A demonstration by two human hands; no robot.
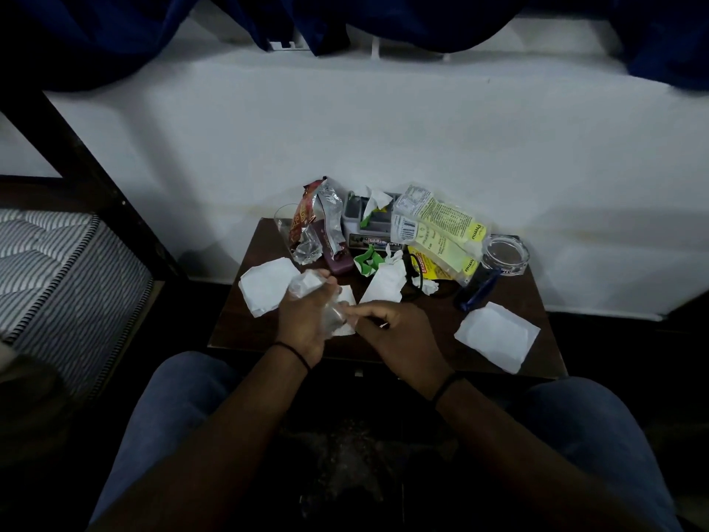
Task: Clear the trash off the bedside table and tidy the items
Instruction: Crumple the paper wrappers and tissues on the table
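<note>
A small dark wooden bedside table (422, 339) is littered with trash. My left hand (303, 320) grips a clear crumpled plastic wrapper (312, 286) over the table's front left. My right hand (399, 335) is beside it, its fingers pinching the wrapper's lower edge. White paper pieces lie at the left (266, 286), the middle (385, 282) and the front right (497, 335). A red and silver foil snack wrapper (316, 220), a green scrap (366, 261) and yellow-green plastic packets (445, 232) sit at the back.
A glass ashtray (504, 255) stands at the back right with a blue pen (481, 291) beside it. A grey box (370, 224) and a drinking glass (284, 224) are at the back. A striped mattress (65, 274) lies to the left, a white wall behind.
</note>
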